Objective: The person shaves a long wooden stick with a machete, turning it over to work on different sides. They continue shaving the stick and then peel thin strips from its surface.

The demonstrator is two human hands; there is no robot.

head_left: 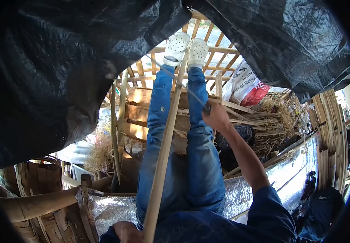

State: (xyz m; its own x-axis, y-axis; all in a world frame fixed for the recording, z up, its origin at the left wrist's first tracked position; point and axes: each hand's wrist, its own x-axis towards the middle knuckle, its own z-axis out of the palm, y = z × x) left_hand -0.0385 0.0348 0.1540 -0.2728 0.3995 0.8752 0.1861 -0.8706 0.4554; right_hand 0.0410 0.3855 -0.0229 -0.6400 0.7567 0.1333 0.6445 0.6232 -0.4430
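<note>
A long, pale bamboo strip (164, 158) runs from the bottom edge up between my legs (204, 158) to my white clogs (177, 45). Low in the view, my left hand (128, 232) is closed at the strip's near end, its fingers partly hidden. My right hand (217, 118) grips the dark handle of a knife (207, 108) over my right shin. The knife's thin blade is smeared by motion and points up and left, across the strip.
Black plastic sheeting (41, 77) hangs on both sides above. A bamboo slat lattice (219, 42) lies beyond my feet. Split bamboo and straw (278, 117) are heaped at the right, near a printed sack (243, 85). Silver foil sheeting (288, 174) and woven baskets (41, 176) flank me.
</note>
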